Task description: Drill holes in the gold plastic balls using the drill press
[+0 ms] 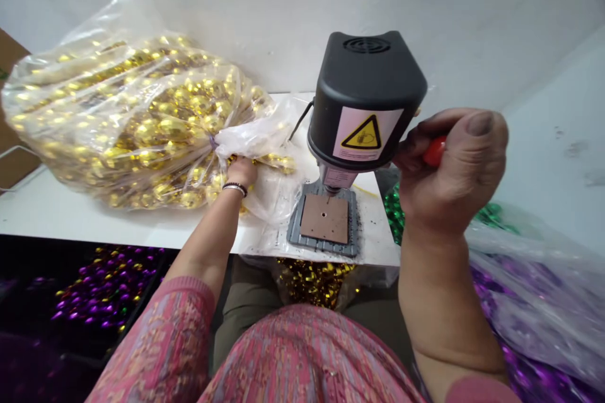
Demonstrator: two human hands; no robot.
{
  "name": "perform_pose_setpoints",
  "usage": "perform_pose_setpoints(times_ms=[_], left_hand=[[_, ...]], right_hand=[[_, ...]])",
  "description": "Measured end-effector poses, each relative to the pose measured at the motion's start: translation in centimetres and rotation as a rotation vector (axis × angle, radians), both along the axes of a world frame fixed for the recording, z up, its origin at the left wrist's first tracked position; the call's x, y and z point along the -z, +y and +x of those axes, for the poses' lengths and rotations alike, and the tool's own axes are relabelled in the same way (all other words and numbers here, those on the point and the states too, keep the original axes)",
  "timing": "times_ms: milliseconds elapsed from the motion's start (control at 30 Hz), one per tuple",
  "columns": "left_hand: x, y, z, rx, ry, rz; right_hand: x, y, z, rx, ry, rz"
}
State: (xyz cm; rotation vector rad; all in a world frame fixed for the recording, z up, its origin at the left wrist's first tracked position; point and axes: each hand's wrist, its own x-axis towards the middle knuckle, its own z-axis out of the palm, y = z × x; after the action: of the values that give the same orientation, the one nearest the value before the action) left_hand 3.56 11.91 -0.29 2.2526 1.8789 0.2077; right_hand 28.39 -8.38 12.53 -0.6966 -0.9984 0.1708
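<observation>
A plain white wall (265, 6) stands behind a white bench (61, 211), whose surface is littered with dark specks around a black bench press (368, 79). The left hand (242, 171) is at the gathered neck of a large clear plastic bag (70, 113) full of shiny gold beads (189, 101); its fingers are hidden there, so I cannot tell whether they grip anything. The beads bulge to the left of and beyond this hand, with a purple tie (212, 142) just beside it. The right hand (451, 167) is clenched around a red knob (433, 151), beside the press housing, which lies to its left.

As for progress, the brown plate (326, 227) on the press's grey base (295, 236), between the two hands and lower than the right one, bears no workpiece. Nothing seems to be under the press at this instant. The bag looks well filled, so I judge that much of the stock remains; how many pieces are done cannot be told. Loose gold pieces (314, 280) lie below the bench edge, nearer the body than either hand.

On the housing, a white label (367, 132) carries a yellow warning triangle with a black border and a pictogram; its small print is illegible. No brand can be read.
</observation>
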Motion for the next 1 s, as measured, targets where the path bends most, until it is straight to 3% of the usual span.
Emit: perform_pose_setpoints(times_ms=[200,433,667,833,1000], left_hand=[[0.5,-0.2,0.8,0.179,-0.008,-0.138],[1.3,-4.9,2.4,0.427,-0.101,-0.182],[2.8,-7.9,3.1,0.279,-0.324,-0.157],[4.0,-9.2,3.0,0.276,-0.388,-0.148],[3.5,-10.3,2.8,0.196,-0.553,-0.148]], right_hand=[[0.1,-0.1,-0.2,0.005,-0.009,0.019],[0.3,-0.2,-0.4,0.033,-0.022,0.036],[0.6,-0.4,-0.2,0.057,-0.04,0.013],[0.7,-0.4,-0.2,0.046,-0.042,0.026],[0.8,-0.5,-0.2,0.058,-0.052,0.012]])
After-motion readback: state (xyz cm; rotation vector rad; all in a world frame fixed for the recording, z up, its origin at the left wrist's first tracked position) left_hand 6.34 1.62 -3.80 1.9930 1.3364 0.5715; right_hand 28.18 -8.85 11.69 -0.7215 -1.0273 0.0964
